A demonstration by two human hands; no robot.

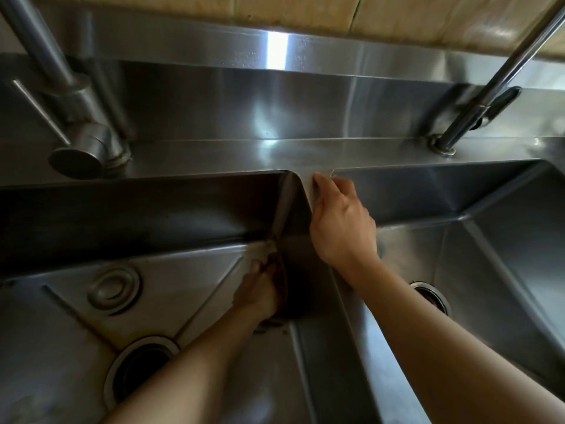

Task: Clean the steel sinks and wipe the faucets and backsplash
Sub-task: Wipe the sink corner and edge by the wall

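Note:
Two steel sinks sit side by side, the left sink (171, 276) and the right sink (504, 255). My left hand (260, 289) reaches deep into the left sink's back right corner. It grips a small grey scrubbing pad (269, 247) that is mostly hidden by the fingers. My right hand (342, 221) rests on the divider (308, 179) between the sinks, with fingers curled over its edge into the right sink. Behind the sinks runs the steel backsplash (275, 96), with the left faucet (82, 117) and the right faucet (489, 96) in front of it.
A round steel stopper (114, 289) lies on the left sink's floor near its open drain (137, 371). The right sink's drain (434, 298) shows beside my right forearm. Brownish grime marks the corner by my left hand. A tan tiled wall (305, 10) rises above the backsplash.

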